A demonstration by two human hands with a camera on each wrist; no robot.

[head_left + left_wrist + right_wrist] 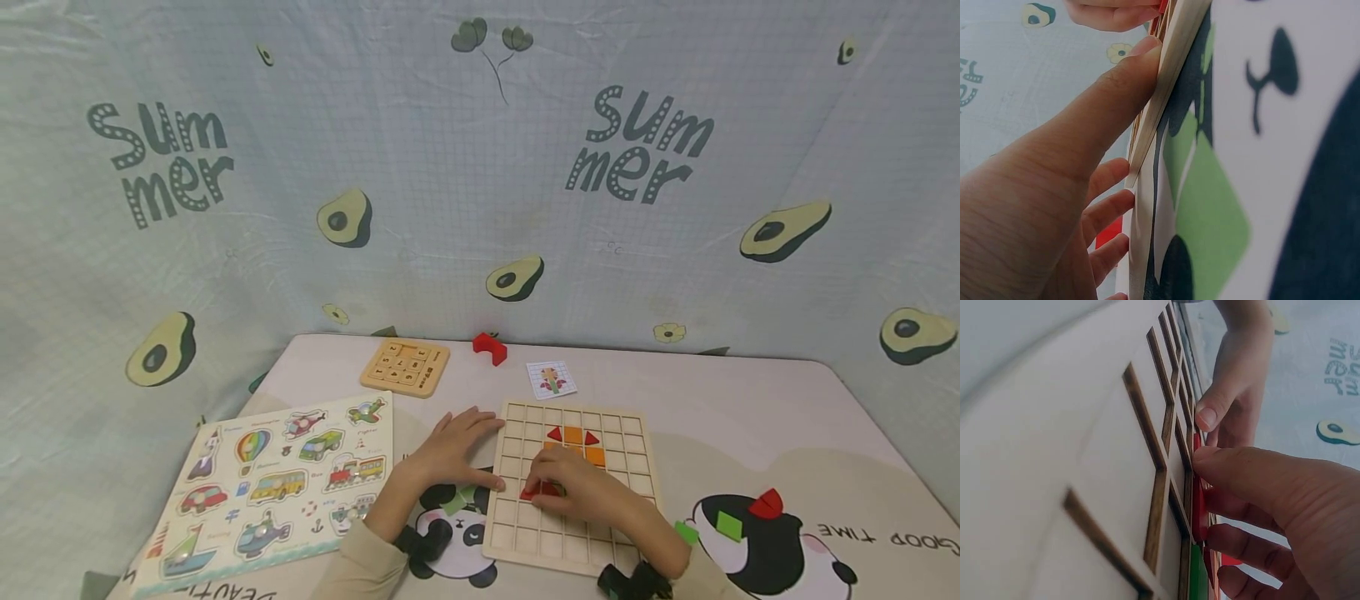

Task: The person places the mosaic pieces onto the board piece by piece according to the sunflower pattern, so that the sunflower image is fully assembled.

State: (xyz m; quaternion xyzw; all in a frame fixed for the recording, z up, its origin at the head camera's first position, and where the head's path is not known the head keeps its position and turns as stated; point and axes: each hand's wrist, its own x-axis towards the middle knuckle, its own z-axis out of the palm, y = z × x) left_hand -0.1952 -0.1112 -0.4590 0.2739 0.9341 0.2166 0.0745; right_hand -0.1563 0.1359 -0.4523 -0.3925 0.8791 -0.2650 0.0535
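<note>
A wooden grid board (517,537) lies on the table with orange square pieces (573,435) and small red triangles (592,438) set in its cells. My left hand (453,450) rests at the board's left edge, fingers spread and thumb touching the rim (1169,81). Over the board's lower middle, my right hand (581,492) pinches a red piece (1199,509) between thumb and fingers, low against the grid. Part of that piece is hidden by the fingers. A green piece (1197,575) sits beside it in the right wrist view.
A picture card (551,380) lies behind the board, near a red block (490,348) and a wooden number puzzle (405,367). To the left is a vehicle puzzle board (277,492). Loose green (729,526) and red pieces (767,504) lie to the right.
</note>
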